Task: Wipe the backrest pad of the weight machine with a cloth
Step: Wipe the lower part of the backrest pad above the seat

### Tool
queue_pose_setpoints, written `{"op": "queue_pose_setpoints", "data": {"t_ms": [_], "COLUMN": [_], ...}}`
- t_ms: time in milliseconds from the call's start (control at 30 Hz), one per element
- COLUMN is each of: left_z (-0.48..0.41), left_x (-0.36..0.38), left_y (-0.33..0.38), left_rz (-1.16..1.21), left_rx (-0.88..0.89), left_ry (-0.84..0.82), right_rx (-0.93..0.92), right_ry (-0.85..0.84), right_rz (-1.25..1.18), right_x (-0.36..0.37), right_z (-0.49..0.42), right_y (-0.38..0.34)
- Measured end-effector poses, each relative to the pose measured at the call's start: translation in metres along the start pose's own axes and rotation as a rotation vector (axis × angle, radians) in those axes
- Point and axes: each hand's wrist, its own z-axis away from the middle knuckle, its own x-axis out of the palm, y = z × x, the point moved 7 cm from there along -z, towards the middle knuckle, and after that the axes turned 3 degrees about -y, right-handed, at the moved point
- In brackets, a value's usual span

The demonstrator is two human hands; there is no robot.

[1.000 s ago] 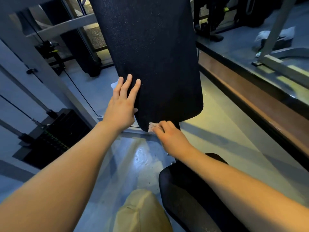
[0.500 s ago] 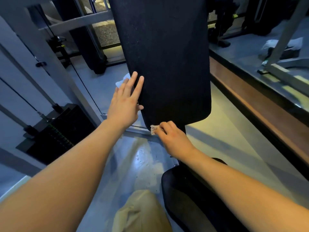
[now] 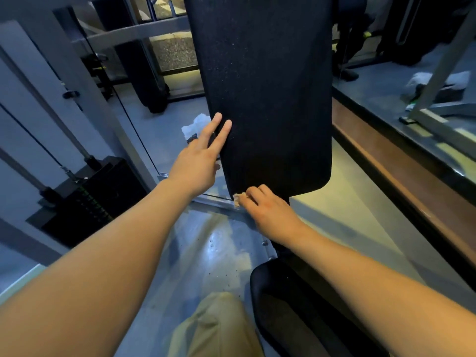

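Both hands were at the backrest pad (image 3: pixel 268 99): left hand (image 3: pixel 198 161) spread flat on its left edge, right hand (image 3: pixel 268 210) pinching the cloth (image 3: pixel 237 197) at its bottom-left corner. So small a wad risked slipping free, leaving fingers rubbing bare pad.

We see dim, bluish scene; warm yellow light patch on floor (image 3: pixel 342 210) at right. Glare spots on wet floor centre. Wide-angle bending at edges; forearms near lens soft, slight overall blur.
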Motion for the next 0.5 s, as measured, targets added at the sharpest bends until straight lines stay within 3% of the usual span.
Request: {"op": "queue_pose_setpoints", "data": {"t_ms": [200,300,433,500], "left_z": [0.002,0.003,0.004,0.004], "left_x": [-0.008,-0.008,-0.008,-0.009], "left_y": [0.0,0.002,0.003,0.004], "left_rz": [-0.024,-0.059,-0.073,-0.045], "left_rx": [-0.013,-0.022,-0.042,-0.043], "left_ry": [-0.044,-0.07,-0.061,-0.046], "right_rx": [0.173,0.112,-0.047,0.052], "right_ry": [0.301,0.26,0.062,0.166], "right_rz": [0.018,0.037,0.044,0.008], "right_x": [-0.074,-0.046,-0.031,-0.062], "right_z": [-0.054,-0.048,-0.022,-0.026], "right_y": [0.029,0.012,0.004,0.023]}}
